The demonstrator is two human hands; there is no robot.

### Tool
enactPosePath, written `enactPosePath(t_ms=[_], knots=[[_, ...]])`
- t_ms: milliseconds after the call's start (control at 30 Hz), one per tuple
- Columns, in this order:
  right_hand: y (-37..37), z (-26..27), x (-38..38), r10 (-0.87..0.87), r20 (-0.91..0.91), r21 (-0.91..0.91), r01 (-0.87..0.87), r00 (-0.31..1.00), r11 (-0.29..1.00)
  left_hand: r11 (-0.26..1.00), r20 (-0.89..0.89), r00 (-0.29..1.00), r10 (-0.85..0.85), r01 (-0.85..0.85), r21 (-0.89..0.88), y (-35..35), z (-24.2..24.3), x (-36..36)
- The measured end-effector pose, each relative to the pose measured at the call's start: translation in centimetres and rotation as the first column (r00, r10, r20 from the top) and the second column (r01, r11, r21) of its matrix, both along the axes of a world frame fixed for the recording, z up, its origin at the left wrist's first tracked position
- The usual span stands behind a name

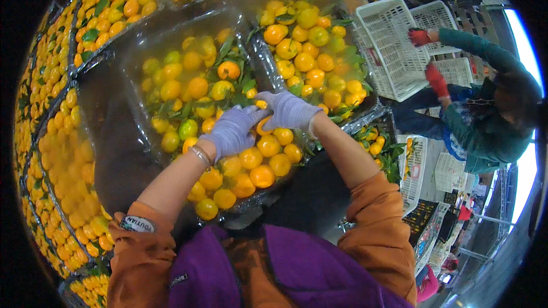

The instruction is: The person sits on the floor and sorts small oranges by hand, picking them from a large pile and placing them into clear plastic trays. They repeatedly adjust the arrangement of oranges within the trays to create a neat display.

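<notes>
Both my hands wear pale lavender knit gloves and meet over a plastic-lined tray (139,107) of loose mandarins. My left hand (234,131) lies over the fruit, its fingertips close to those of my right hand. My right hand (287,110) has its thumb and fingers around an orange mandarin (263,126), partly hidden by the fingers. Nearer my body, orange mandarins (262,176) sit side by side in rows. Beyond my hands lie mixed green and orange mandarins (198,87) with leaves. Whether my left hand holds a fruit is hidden.
A second plastic-lined section of leafy mandarins (305,62) adjoins at the right. Filled trays of mandarins (115,8) stand at the left and far side. At the right, a co-worker (492,111) in red gloves handles a white plastic crate (389,47). Another white crate (413,175) stands nearer.
</notes>
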State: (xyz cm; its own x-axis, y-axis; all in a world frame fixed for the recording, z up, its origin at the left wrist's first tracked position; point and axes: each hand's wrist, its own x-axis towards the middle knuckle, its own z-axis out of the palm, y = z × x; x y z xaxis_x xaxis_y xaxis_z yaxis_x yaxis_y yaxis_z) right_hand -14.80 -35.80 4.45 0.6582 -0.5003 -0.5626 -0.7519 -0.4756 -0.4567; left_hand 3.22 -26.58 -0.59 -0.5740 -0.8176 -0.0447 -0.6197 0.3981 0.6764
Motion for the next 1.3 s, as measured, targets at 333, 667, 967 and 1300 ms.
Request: enactPosePath(t_ms=[333, 667, 967, 1300], knots=[[-10.0, -0.3, 0.1, -0.578, 0.006, -0.521, 0.496, 0.816, 0.695, 0.985, -0.111, 0.983, 0.149, -0.137, 0.107, -0.2, -0.4, -0.5], [-3.8, 3.4, -7.2, -0.007, 0.618, -0.465, 0.373, 0.786, 0.803, 0.902, -0.075, 0.943, 0.323, -0.283, 0.327, -0.5, -0.1, -1.1], [0.9, 2.1, -6.5, -0.137, 0.235, -0.555, 0.249, 0.962, 0.794, 0.954, -0.174, 0.949, 0.264, -0.230, 0.193, -0.3, -0.9, -0.5], [1.3, 1.6, -4.1, -0.259, -0.139, -0.753, 0.068, 0.956, 0.655, 0.804, -0.353, 0.801, 0.484, -0.249, 0.540, -0.2, -0.2, -1.3]])
